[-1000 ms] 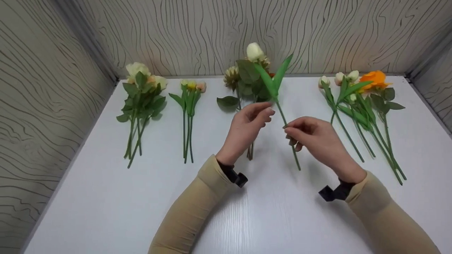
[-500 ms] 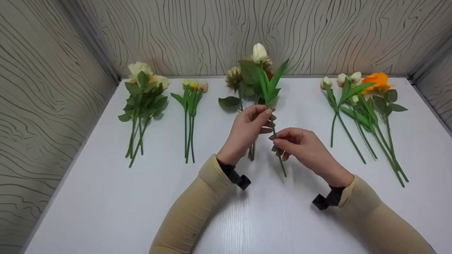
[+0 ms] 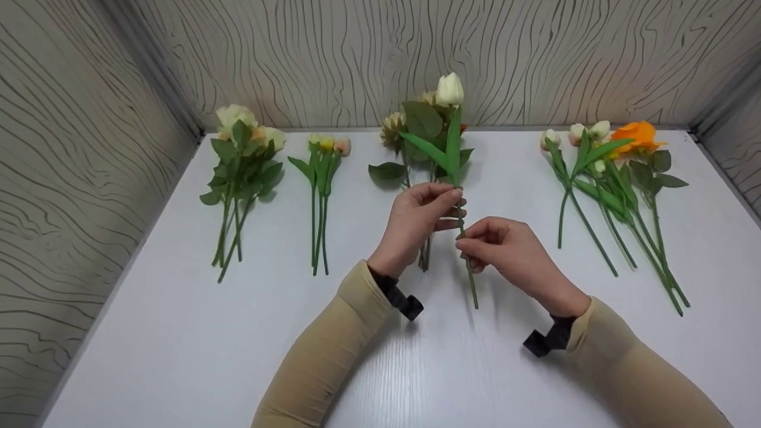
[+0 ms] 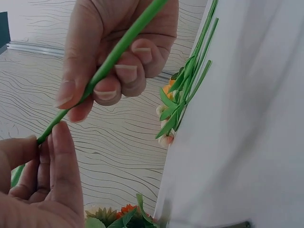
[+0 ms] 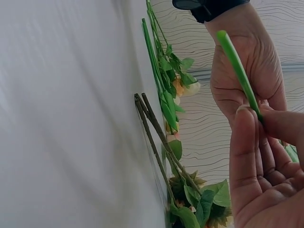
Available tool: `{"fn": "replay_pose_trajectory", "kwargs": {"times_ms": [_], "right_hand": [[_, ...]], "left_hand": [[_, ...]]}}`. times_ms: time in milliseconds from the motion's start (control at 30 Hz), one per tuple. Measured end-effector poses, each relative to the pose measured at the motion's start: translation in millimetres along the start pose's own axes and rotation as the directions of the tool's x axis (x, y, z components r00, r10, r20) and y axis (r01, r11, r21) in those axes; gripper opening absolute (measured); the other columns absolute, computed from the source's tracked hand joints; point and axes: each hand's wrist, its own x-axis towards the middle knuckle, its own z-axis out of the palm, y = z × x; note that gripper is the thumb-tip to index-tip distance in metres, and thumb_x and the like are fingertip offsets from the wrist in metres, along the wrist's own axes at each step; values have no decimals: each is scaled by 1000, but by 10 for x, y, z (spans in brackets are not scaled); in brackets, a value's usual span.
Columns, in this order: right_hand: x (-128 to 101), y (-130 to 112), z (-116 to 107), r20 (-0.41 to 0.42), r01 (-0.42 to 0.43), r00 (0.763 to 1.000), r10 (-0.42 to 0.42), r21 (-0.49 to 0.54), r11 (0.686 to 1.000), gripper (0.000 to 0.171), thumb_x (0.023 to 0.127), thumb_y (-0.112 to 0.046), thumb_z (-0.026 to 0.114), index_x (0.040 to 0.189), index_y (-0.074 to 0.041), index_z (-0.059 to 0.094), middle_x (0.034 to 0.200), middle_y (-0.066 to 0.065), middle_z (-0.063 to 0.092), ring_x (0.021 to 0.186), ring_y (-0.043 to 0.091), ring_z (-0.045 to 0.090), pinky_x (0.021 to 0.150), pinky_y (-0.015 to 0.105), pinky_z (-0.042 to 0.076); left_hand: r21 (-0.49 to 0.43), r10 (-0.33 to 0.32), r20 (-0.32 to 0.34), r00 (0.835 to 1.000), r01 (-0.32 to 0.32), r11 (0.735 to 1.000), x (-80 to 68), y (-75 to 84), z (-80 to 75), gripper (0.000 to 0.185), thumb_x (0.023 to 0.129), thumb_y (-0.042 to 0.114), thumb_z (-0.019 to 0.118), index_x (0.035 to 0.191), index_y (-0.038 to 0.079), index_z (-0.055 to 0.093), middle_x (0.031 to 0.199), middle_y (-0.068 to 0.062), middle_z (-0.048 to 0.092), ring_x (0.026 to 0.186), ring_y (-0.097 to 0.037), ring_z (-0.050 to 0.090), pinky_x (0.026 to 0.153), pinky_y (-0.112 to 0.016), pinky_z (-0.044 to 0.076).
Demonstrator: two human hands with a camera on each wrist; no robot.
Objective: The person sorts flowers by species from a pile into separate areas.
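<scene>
A white tulip (image 3: 450, 89) with long green leaves stands nearly upright above the white table (image 3: 178, 345). My left hand (image 3: 454, 195) pinches its green stem (image 3: 472, 285) just under the leaves. Right below, my right hand (image 3: 463, 238) pinches the stem as well, and the stem's end hangs free beneath. In the left wrist view the left hand (image 4: 47, 142) meets the stem (image 4: 118, 52) at the lower left, and the right hand (image 4: 99, 90) curls round it above. The right wrist view has the right hand (image 5: 251, 114) on the stem (image 5: 235, 61), the left hand (image 5: 247, 71) behind.
Four groups of flowers lie along the back of the table: a cream bunch (image 3: 241, 160) at far left, three thin bud stems (image 3: 321, 178), a leafy bunch (image 3: 410, 137) behind my hands, and tulips with an orange bloom (image 3: 612, 178) at right. Patterned walls close three sides.
The tulip swung from leaning right to almost upright and shifted left. My right hand slid left with it, and my left hand closed its fingers on the stem.
</scene>
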Motion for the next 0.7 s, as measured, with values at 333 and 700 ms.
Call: {"fn": "replay_pose_trajectory", "kwargs": {"times_ms": [333, 700], "right_hand": [[-7, -25, 5, 4, -6, 1000, 6, 13, 1000, 35, 94, -35, 77, 109, -3, 72, 93, 19, 71, 78, 31, 70, 74, 42, 61], [26, -26, -66, 1, -8, 1000, 8, -3, 1000, 35, 100, -37, 68, 113, -6, 72, 100, 31, 66, 86, 45, 69, 78, 42, 62]], "left_hand": [[25, -26, -1, 1000, 26, 999, 14, 63, -45, 21, 100, 20, 70, 111, 3, 71, 103, -14, 72, 94, -26, 71, 83, -39, 61], [360, -39, -162, 986, 95, 928, 48, 380, -993, 28, 101, 26, 69, 118, 4, 70, 111, -13, 69, 100, -26, 68, 84, -35, 60]]}}
